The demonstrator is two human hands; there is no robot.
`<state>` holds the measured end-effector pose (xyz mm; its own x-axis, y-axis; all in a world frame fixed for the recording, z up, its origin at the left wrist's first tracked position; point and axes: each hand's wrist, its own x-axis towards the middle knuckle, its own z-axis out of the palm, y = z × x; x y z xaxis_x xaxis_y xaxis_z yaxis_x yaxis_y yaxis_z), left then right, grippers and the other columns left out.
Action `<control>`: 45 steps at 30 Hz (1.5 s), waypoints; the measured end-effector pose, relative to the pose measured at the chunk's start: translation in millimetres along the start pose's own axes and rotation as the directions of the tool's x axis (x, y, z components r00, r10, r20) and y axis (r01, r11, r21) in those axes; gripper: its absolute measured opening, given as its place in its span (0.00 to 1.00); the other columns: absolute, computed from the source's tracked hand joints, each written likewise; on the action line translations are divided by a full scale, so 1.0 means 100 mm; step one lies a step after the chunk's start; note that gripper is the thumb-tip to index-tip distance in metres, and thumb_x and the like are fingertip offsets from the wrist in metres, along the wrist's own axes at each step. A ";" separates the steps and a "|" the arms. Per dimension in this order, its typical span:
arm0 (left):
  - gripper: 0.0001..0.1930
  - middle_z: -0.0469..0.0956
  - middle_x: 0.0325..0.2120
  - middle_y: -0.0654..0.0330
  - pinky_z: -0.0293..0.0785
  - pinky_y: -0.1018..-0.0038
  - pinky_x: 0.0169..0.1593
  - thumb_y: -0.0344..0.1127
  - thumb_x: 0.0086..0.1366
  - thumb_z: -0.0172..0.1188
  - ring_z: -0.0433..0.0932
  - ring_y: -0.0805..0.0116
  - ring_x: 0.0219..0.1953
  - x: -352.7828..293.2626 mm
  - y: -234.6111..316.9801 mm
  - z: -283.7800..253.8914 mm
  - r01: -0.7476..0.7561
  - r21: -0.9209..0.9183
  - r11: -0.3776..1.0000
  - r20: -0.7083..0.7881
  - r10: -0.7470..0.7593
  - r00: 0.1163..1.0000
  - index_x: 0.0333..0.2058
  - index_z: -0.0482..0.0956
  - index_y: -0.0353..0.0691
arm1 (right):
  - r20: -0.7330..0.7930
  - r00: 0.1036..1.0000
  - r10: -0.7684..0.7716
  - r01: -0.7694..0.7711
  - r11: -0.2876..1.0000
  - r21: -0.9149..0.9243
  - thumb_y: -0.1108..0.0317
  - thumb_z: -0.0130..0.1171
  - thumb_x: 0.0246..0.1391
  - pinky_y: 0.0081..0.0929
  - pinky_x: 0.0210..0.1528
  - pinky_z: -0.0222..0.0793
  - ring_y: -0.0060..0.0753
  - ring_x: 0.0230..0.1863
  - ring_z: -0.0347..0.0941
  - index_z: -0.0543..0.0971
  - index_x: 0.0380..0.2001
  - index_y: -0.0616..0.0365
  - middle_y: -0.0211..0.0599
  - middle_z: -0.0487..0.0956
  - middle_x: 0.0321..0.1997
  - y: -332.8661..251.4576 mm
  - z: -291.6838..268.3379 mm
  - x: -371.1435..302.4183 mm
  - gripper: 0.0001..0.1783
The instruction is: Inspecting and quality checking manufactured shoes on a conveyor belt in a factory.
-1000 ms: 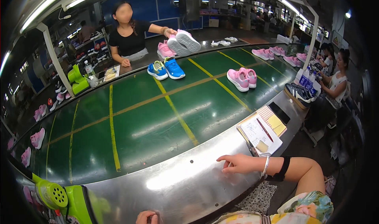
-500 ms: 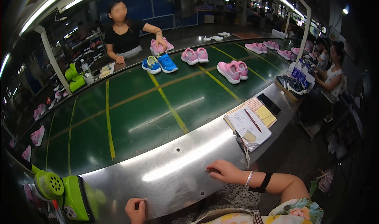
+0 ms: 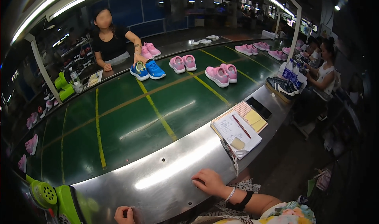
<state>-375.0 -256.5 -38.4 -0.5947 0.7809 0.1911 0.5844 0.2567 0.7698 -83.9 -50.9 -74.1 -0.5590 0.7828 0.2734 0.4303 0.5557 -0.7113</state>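
Observation:
My left hand [image 3: 124,215] rests at the near edge of the metal counter [image 3: 173,157], its fingers curled in and nothing visible in them. On the counter further right lies my right hand [image 3: 209,182], loosely bent, fingers a little apart and holding nothing I can see. Nearest to it is an open notebook [image 3: 231,135] with a pen [image 3: 241,126] on its page. Across the green conveyor belt [image 3: 130,117], a person's hand [image 3: 139,59] touches a pair of blue shoes [image 3: 148,70]. Pink shoes [image 3: 182,63] and another pink pair [image 3: 221,75] stand to the right.
A black phone [image 3: 258,108] lies beyond the notebook, with dark sneakers [image 3: 281,88] and bottles [image 3: 290,70] further right. A green fan [image 3: 59,202] stands at the lower left. More pink shoes [image 3: 31,144] sit at the left. People work at the far right.
The whole view has shifted slightly, so things appear further left. The person opposite has moved a hand from the pink shoes to the blue pair. My hands stay on the counter.

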 end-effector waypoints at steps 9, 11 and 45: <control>0.04 0.77 0.27 0.57 0.71 0.72 0.37 0.29 0.59 0.59 0.74 0.65 0.30 0.00 0.00 0.02 0.003 0.063 0.998 -0.021 -0.002 1.000 0.30 0.78 0.34 | -0.008 1.000 -0.005 0.005 1.000 -0.003 0.65 0.59 0.49 0.35 0.36 0.67 0.41 0.34 0.72 0.78 0.30 0.53 0.34 0.75 0.28 0.02 0.00 0.01 0.06; 0.04 0.77 0.27 0.57 0.71 0.72 0.37 0.28 0.59 0.59 0.74 0.66 0.30 0.00 0.03 0.03 -0.015 0.068 0.998 -0.020 0.016 1.000 0.30 0.78 0.34 | 0.002 1.000 -0.011 0.011 1.000 0.011 0.65 0.59 0.49 0.35 0.36 0.67 0.41 0.34 0.72 0.79 0.30 0.53 0.34 0.75 0.29 0.03 -0.01 0.02 0.06; 0.03 0.77 0.26 0.55 0.71 0.71 0.37 0.26 0.57 0.59 0.75 0.62 0.29 0.03 0.05 0.05 -0.042 0.027 0.999 -0.054 0.043 0.998 0.28 0.77 0.32 | -0.003 1.000 0.011 -0.011 1.000 0.003 0.66 0.56 0.52 0.35 0.36 0.68 0.41 0.34 0.73 0.80 0.29 0.54 0.34 0.77 0.29 0.00 -0.02 0.07 0.05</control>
<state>-371.0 -249.5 -36.7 -0.5977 0.7596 0.2564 0.6234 0.2392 0.7445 -86.1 -44.4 -70.9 -0.5520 0.7896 0.2681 0.4339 0.5465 -0.7163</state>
